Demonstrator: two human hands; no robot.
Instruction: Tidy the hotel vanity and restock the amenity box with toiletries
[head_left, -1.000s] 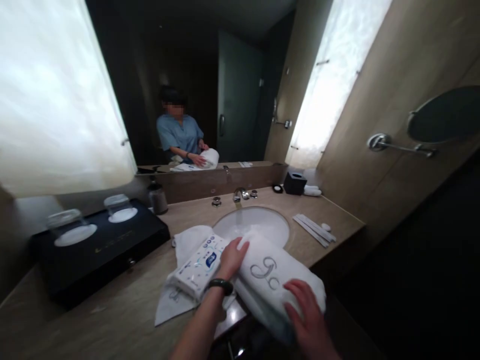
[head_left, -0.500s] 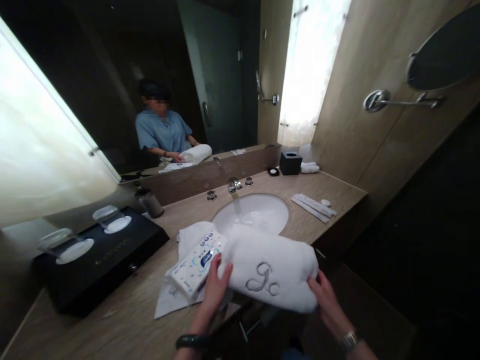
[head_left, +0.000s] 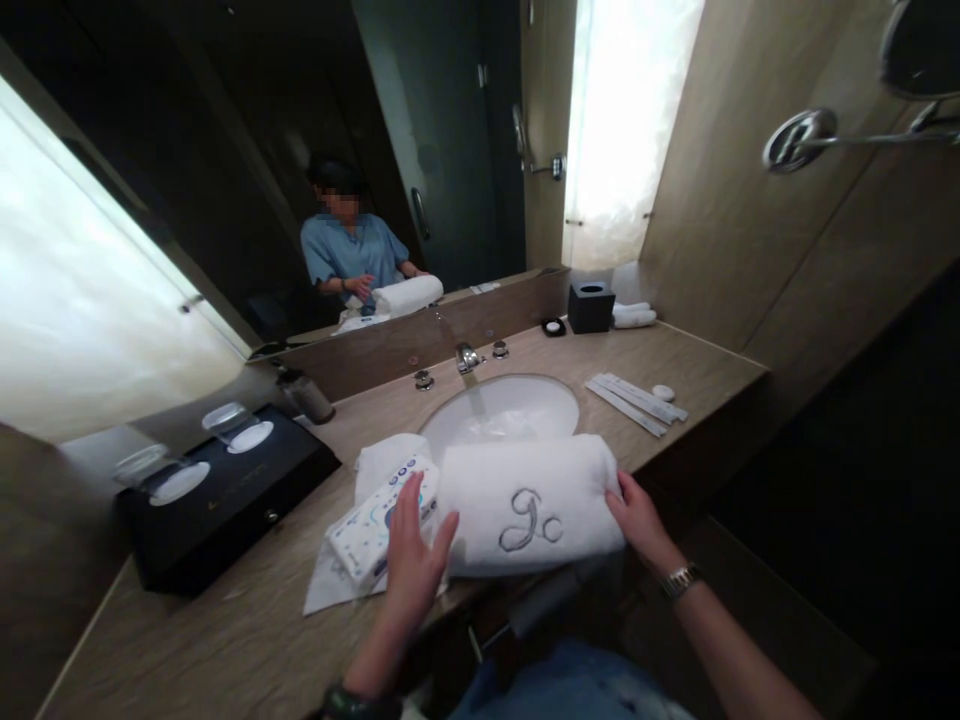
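In the head view, the rolled white towel lies crosswise at the front edge of the counter, hiding the near rim of the sink; a grey looped monogram shows on its near side; whether its underside rests on the stone cannot be told. The two hands are apart, one at each end of the towel; the right hand grips the right end, thumb and fingers pressing into the fabric; the left hand is spread beside the left end, thumb away from the fingers, and whether it touches the towel cannot be told. Its fingers overlap the tissue pack, which is white and blue and lies aslant on a white cloth left of the towel.

Behind the sink stands the faucet, a round knob on either side; to the right lie flat paper packets, with a small round white item just beside them; farther back are a black tissue box and small rolled towels. At left, a black case carries two glasses, each by a white disc; a dark bottle stands behind it; the wall mirror reflects a person in a blue top with the towel.
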